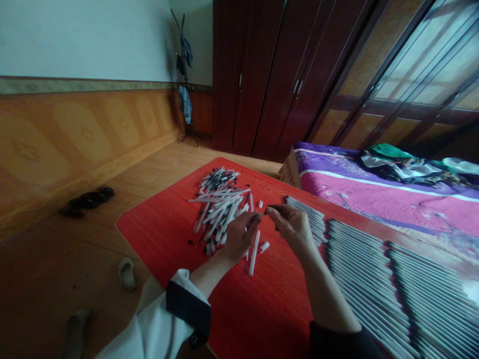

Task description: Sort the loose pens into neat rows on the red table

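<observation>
My left hand (239, 237) and my right hand (292, 227) meet over the red table (160, 234), fingers pinched together on a small pen part (262, 213) held between them. A loose heap of white pen barrels and dark parts (220, 204) lies just beyond the left hand. One white barrel (254, 253) and a short white cap (264, 247) lie below the hands. Neat rows of finished pens (374, 269) run along the table at the right, next to my right forearm.
A bed with a purple and pink cover (374, 194) stands beyond the table at right. Dark wardrobes (269, 75) fill the back wall, a coat stand (185, 75) the corner. Dark shoes (88, 200) and a pale slipper (127, 273) lie on the wooden floor at left.
</observation>
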`<state>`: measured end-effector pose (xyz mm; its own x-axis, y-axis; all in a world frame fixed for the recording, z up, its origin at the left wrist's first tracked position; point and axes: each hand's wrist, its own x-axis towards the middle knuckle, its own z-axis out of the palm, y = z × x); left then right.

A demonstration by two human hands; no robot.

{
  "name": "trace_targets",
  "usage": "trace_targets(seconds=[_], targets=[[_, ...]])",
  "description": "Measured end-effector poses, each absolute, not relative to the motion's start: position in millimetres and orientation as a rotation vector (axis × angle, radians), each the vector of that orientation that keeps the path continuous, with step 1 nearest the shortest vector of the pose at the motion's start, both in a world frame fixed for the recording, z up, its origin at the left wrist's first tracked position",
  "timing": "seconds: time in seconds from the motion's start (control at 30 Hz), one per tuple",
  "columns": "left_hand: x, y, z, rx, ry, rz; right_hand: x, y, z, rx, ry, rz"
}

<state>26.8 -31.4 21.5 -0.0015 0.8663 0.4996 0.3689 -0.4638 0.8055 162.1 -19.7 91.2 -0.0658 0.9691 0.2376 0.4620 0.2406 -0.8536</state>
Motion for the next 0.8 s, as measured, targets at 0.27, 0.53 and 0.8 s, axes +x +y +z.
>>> trace_targets(seconds=[0.27, 0.53, 0.8], targets=[[27.4, -31.0, 20.2, 1.83, 1.249, 1.474, 162.6, -20.8, 93.7, -1.345, -1.64, 0.75], [27.0, -30.0, 18.3, 1.833, 1.25, 1.48, 163.5, -19.1, 93.1, -1.344, -1.641, 0.771], [27.6, -28.5, 15.5, 1.884, 1.254, 1.498, 159.3, -19.6, 89.2, -1.351, -1.649, 0.721]])
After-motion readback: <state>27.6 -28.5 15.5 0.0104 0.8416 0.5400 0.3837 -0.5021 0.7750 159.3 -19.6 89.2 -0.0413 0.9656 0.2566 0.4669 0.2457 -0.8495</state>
